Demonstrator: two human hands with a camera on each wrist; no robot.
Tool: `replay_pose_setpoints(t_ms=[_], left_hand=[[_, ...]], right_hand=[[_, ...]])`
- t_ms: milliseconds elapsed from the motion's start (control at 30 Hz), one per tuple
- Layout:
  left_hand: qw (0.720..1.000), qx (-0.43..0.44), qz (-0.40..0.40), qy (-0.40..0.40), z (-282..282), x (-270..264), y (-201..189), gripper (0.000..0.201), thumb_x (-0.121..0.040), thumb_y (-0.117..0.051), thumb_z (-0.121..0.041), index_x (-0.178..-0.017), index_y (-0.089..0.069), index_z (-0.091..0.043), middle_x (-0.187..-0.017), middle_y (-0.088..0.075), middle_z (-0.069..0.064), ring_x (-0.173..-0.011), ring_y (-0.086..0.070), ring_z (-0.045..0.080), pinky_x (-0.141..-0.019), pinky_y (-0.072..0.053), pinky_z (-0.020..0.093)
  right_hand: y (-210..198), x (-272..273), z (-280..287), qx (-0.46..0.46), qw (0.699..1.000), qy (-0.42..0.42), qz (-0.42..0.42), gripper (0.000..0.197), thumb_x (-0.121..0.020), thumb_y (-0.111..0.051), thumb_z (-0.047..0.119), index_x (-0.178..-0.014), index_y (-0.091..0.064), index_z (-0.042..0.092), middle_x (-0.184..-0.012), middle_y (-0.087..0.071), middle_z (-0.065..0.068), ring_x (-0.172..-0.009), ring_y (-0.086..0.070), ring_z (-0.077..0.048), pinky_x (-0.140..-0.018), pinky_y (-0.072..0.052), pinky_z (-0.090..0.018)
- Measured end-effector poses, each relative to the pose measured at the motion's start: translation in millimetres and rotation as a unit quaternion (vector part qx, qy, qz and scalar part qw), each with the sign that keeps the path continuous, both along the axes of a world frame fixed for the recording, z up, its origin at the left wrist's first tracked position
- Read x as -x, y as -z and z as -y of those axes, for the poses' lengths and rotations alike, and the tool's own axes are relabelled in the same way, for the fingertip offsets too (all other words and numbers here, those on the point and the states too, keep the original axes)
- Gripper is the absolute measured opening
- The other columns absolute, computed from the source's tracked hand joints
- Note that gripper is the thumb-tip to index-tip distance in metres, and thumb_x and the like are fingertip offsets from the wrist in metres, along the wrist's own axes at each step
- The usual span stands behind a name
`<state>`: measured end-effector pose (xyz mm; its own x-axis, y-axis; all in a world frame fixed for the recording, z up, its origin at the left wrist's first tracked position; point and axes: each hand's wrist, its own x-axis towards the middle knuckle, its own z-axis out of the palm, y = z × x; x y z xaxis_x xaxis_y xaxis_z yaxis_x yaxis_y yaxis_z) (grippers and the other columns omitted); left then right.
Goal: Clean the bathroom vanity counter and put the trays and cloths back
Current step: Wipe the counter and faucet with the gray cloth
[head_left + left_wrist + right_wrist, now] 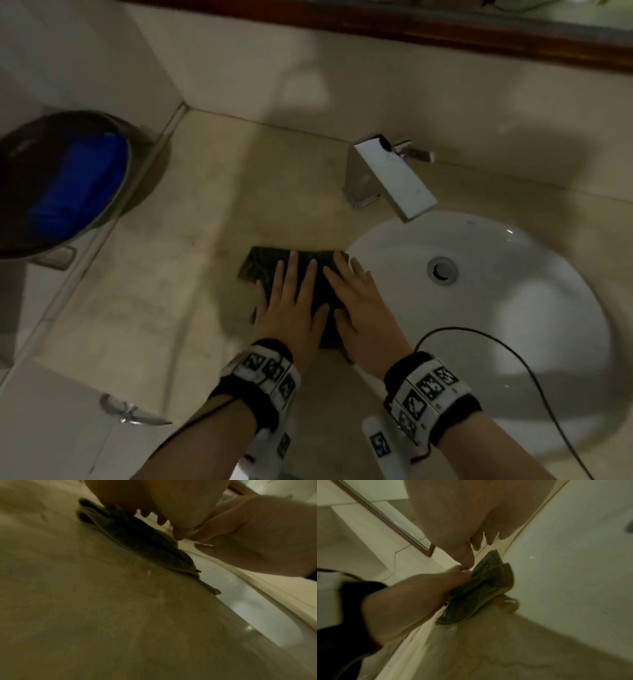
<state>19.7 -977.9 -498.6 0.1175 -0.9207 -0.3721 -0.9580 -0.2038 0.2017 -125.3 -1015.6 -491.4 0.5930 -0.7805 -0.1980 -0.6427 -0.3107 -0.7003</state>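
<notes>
Hands flat, fingers straight | left hand [291, 301] and right hand [359, 301] press dark cloth [260, 265] | on counter [154, 308]

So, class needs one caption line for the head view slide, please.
Both hands, left hand and right hand, press a dark cloth flat on the counter beside the sink.

My dark green cloth [263, 270] lies folded flat on the beige counter [164, 294], its layered edges stacked, just at the nine o'clock side of the white sink [513, 308] and touching its rim. Its far edge points toward twelve o'clock, its near corner trails toward me at six. The counter looks smudged and streaky around it.
</notes>
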Motion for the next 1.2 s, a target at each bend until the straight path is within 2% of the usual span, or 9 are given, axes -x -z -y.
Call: replay_pose_setpoints(t_ms=[167, 367, 467, 600, 700, 867, 1067, 1133, 1200], left_hand=[[0.996, -0.024, 0.078, 0.026, 41, 11, 13, 0.082, -0.091, -0.015, -0.067, -0.147, 0.025, -0.023, -0.154, 0.032, 0.006, -0.143, 0.024, 0.027, -0.113, 0.013, 0.056], [0.994, 0.016, 0.097, 0.055, 94, 9, 19, 0.090, -0.089, -0.032, -0.065, -0.150, 0.018, -0.021, -0.157, 0.024, 0.007, -0.145, 0.016, 0.029, -0.114, 0.007, 0.058], [0.994, 0.031, 0.092, 0.057, 125, 10, 19, 0.092, -0.087, -0.035, -0.067, -0.151, 0.013, -0.022, -0.158, 0.020, 0.006, -0.146, 0.014, 0.028, -0.114, 0.008, 0.058], [0.993, 0.037, 0.096, 0.059, 147, 13, 23, 0.097, -0.084, -0.033, -0.072, -0.151, 0.012, -0.019, -0.158, 0.019, 0.005, -0.146, 0.014, 0.029, -0.114, 0.009, 0.058], [0.992, 0.048, 0.096, 0.059, 148, 13, 25, 0.097, -0.084, -0.030, -0.073, -0.151, 0.011, -0.018, -0.159, 0.018, 0.006, -0.146, 0.013, 0.029, -0.114, 0.009, 0.058], [0.985, 0.075, 0.095, 0.124, 112, 10, 26, 0.092, -0.088, -0.038, -0.062, -0.152, 0.005, -0.012, -0.160, 0.008, 0.012, -0.147, 0.002, 0.031, -0.115, -0.003, 0.059], [0.985, 0.075, 0.078, 0.135, 91, 8, 28, 0.081, -0.085, -0.024, -0.056, -0.153, -0.013, -0.012, -0.159, -0.012, 0.014, -0.144, -0.015, 0.031, -0.112, -0.015, 0.060], [0.985, 0.075, 0.072, 0.136, 91, 9, 25, 0.079, -0.087, -0.029, -0.052, -0.152, -0.016, -0.010, -0.158, -0.016, 0.016, -0.142, -0.019, 0.033, -0.109, -0.020, 0.061], [0.986, 0.080, 0.064, 0.129, 92, 11, 21, 0.076, -0.088, -0.045, -0.041, -0.151, -0.021, -0.008, -0.156, -0.019, 0.017, -0.140, -0.025, 0.036, -0.107, -0.026, 0.061]], right_hand=[[14, 29, 11, -0.044, 0.996, 0.079, -0.002, 0.059, -0.098, -0.042, 0.010, -0.151, -0.018, 0.023, -0.155, 0.004, 0.016, -0.142, 0.010, -0.004, -0.121, 0.001, -0.030], [18, 40, 25, -0.093, 0.979, 0.181, -0.001, 0.054, -0.099, -0.043, 0.016, -0.150, -0.026, 0.026, -0.158, -0.010, 0.014, -0.146, -0.004, -0.007, -0.113, -0.003, -0.016], [16, 43, 31, -0.101, 0.973, 0.209, -0.008, 0.053, -0.099, -0.044, 0.017, -0.149, -0.030, 0.028, -0.157, -0.017, 0.015, -0.146, -0.009, -0.008, -0.112, -0.005, -0.018], [17, 42, 41, -0.098, 0.965, 0.242, 0.012, 0.049, -0.097, -0.046, 0.015, -0.145, -0.039, 0.026, -0.155, -0.027, 0.011, -0.144, -0.020, -0.012, -0.118, -0.015, -0.027], [15, 36, 44, -0.083, 0.960, 0.267, 0.036, 0.046, -0.096, -0.048, 0.012, -0.141, -0.045, 0.023, -0.151, -0.036, 0.007, -0.140, -0.030, -0.013, -0.117, -0.024, -0.032], [-1, 11, 34, -0.048, 0.953, 0.291, 0.068, 0.042, -0.095, -0.046, 0.011, -0.136, -0.050, 0.020, -0.141, -0.049, 0.003, -0.129, -0.045, -0.014, -0.109, -0.032, -0.025], [-10, 2, 31, -0.141, 0.946, 0.275, 0.094, 0.041, -0.100, -0.042, 0.024, -0.141, -0.044, 0.024, -0.136, -0.054, 0.003, -0.116, -0.054, -0.014, -0.102, -0.042, -0.026], [-7, 6, 35, -0.180, 0.928, 0.300, 0.128, 0.040, -0.100, -0.044, 0.027, -0.140, -0.046, 0.025, -0.125, -0.061, 0.005, -0.102, -0.059, -0.009, -0.093, -0.046, -0.017], [-4, 9, 41, -0.230, 0.908, 0.316, 0.150, 0.040, -0.100, -0.045, 0.029, -0.139, -0.046, 0.024, -0.111, -0.063, 0.008, -0.091, -0.058, -0.004, -0.081, -0.043, -0.003]])
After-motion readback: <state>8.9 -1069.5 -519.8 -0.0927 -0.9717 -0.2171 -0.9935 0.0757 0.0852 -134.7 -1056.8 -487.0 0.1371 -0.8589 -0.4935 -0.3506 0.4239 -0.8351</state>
